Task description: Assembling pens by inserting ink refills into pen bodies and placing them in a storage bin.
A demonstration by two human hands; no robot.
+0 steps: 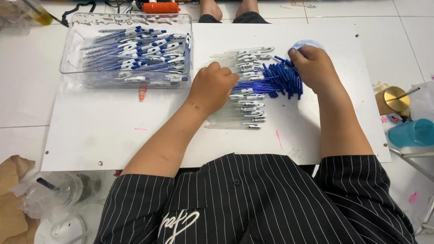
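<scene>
Now your left hand (213, 86) rests on the white surface (113, 131), with its fingers curled together over the row of clear pen barrels (246, 106). You cannot tell if it really grips one barrel, because the fingertips are hidden under the hand. Your right hand (314, 68) lies just beside it, on the far side of a heap of blue refills (280, 81). Its fingers are bent down and touch the top of the heap; whether they pinch a refill is not visible. A small clear lid (307, 44) shows just behind this hand.

The barrels lie side by side in a column between your two hands, and the refills lie against their right ends. On the left, well apart from the hands, a clear tray (72, 54) holds many finished blue and white pens (140, 49). Near the right edge of the surface, on the floor, stand a gold cup (392, 100) and a teal cup (413, 132).
</scene>
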